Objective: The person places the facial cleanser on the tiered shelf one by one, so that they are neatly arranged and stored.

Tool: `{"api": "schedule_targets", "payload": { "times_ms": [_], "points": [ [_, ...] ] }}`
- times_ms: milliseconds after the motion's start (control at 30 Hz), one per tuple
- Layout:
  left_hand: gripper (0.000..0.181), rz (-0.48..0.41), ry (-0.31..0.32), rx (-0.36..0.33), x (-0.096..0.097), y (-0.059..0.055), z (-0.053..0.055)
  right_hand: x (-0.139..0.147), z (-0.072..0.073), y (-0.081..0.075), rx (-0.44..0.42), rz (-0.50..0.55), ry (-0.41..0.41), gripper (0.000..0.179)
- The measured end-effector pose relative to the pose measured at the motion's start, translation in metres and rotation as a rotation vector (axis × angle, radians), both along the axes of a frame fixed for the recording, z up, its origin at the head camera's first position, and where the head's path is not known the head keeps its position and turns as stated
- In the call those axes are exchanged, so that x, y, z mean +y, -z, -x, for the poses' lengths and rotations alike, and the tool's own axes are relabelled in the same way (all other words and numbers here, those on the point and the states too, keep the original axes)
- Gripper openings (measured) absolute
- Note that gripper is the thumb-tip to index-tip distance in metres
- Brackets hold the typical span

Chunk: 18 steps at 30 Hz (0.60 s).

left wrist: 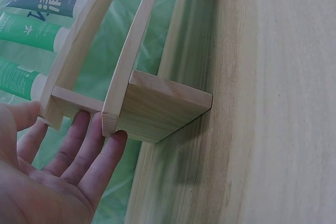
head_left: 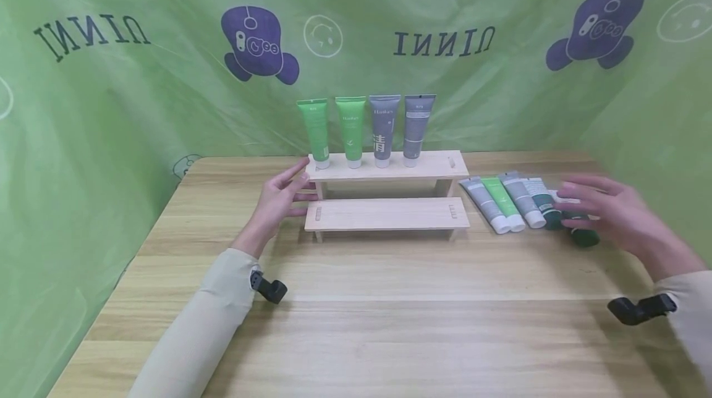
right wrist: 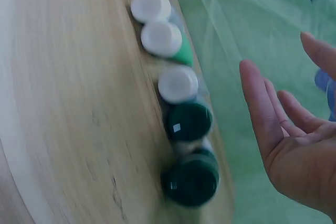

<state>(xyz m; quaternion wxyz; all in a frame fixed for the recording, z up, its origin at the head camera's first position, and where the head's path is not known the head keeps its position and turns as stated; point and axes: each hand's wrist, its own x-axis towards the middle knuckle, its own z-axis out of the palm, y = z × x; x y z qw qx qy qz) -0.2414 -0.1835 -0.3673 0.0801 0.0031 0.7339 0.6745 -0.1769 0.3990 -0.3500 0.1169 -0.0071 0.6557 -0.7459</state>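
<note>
A two-step wooden stand has an upper shelf (head_left: 361, 174) and a lower shelf (head_left: 384, 214). My left hand (head_left: 278, 197) touches its left end; in the left wrist view, the fairly straight fingers (left wrist: 86, 166) rest against the plank ends. On the upper shelf two green tubes (head_left: 351, 126) and two grey-blue tubes (head_left: 384, 123) stand upright on white caps. Several tubes lie in a row right of the stand: grey ones (head_left: 524, 200), a green one (head_left: 500, 200) and two with dark green caps (right wrist: 191, 182). Fingers spread and holding nothing, my right hand (head_left: 623, 212) hovers near the dark-capped ones.
The stand and tubes are toward the back of a wood-grain table (head_left: 378, 324). A green printed cloth (head_left: 356, 70) hangs behind the table and along its sides. A small black device (head_left: 269, 290) is strapped at each wrist.
</note>
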Motion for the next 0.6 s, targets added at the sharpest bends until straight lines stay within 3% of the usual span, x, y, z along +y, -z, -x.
{"api": "schedule_targets", "payload": {
  "times_ms": [67, 300, 433, 600],
  "points": [
    [0.048, -0.001, -0.001, -0.002, 0.000, 0.000, 0.000, 0.018, 0.000, 0.006, -0.013, 0.049, -0.034, 0.035],
    [0.048, 0.008, -0.007, -0.001, 0.000, 0.000, 0.000, 0.065, 0.001, 0.017, -0.098, -0.066, -0.080, 0.035],
    [0.048, 0.012, -0.007, 0.002, 0.000, 0.000, 0.000, 0.079, 0.000, 0.022, -0.159, -0.108, -0.053, 0.035],
    [0.048, 0.009, -0.013, 0.004, 0.001, -0.001, -0.001, 0.088, 0.002, 0.027, -0.224, -0.083, 0.011, 0.033]
  ]
}}
